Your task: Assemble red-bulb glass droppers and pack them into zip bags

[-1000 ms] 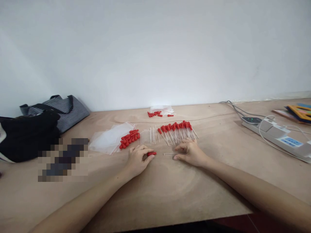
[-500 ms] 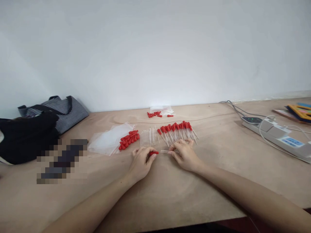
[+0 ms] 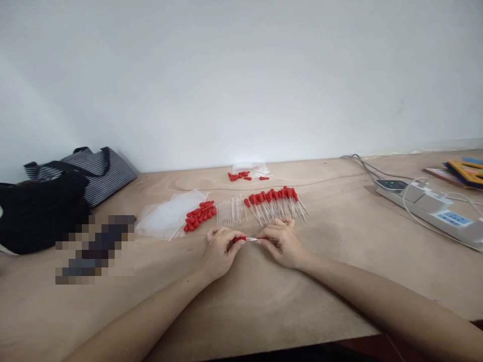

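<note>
My left hand is closed on a red rubber bulb, its open end facing right. Between thumb and fingers, my right hand pinches a clear dropper tube, whose left end meets the bulb's mouth; how far it sits inside I cannot tell. Just beyond my hands lies a row of clear tubes. To its right is a row of droppers with red bulbs fitted on their tubes. Loose red bulbs are heaped on the left, at the edge of clear plastic bags.
More red bulbs and thin tubes lie by a small bag near the wall. On the right are a power strip with chargers and cables, and a yellow-edged object. A striped bag and a black bag stand left.
My right hand has moved slightly left and brought the tube's end against the bulb, closing the gap between them. My left hand has stayed nearly still.
</note>
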`<control>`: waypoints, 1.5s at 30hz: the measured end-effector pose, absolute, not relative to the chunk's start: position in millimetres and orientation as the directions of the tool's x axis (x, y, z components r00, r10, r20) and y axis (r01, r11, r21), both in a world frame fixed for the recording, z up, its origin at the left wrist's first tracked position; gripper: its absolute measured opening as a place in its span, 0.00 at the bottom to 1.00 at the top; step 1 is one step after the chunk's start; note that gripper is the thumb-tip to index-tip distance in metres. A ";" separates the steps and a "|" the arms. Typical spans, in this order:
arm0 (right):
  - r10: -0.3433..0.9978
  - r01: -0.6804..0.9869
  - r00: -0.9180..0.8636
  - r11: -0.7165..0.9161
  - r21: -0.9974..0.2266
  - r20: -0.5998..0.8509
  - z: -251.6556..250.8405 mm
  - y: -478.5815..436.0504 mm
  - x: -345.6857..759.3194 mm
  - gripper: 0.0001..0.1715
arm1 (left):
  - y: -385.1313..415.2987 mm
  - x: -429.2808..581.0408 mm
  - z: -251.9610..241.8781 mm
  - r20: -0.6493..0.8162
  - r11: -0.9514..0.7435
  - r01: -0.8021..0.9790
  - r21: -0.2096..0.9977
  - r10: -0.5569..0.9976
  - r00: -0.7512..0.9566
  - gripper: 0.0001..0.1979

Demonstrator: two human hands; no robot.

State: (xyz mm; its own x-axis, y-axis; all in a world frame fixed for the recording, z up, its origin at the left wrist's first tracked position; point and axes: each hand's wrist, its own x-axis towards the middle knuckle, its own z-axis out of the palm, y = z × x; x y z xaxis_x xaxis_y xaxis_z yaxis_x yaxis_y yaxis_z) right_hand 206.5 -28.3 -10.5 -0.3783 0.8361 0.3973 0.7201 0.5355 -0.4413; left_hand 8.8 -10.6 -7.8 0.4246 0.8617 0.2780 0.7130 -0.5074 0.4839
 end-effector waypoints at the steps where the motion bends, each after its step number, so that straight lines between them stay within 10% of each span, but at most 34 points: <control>1: 0.834 0.723 -0.382 0.538 -0.433 0.398 -10.5 -28.6 206.1 0.09 | -10.9 8.9 -8.1 0.286 -0.511 0.714 0.479 0.859 0.423 0.07; 15: 0.783 0.748 -0.408 0.581 -0.319 0.469 -6.9 -34.4 202.4 0.12 | -21.3 10.1 -4.5 0.447 -0.655 0.683 0.323 0.742 0.500 0.08; 45: 0.865 0.680 -0.468 0.483 -0.551 0.181 5.2 -31.1 197.2 0.14 | -21.6 10.0 -1.0 0.516 -0.728 0.607 0.320 0.671 0.532 0.05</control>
State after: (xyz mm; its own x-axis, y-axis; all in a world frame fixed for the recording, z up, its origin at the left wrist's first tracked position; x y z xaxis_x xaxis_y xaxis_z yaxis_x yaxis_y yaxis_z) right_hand 197.2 -31.1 5.2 -0.4679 0.8650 0.1815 0.6800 0.4835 -0.5512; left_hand 10.0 -21.6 -1.0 0.5323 0.6708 0.5164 0.6069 -0.7277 0.3197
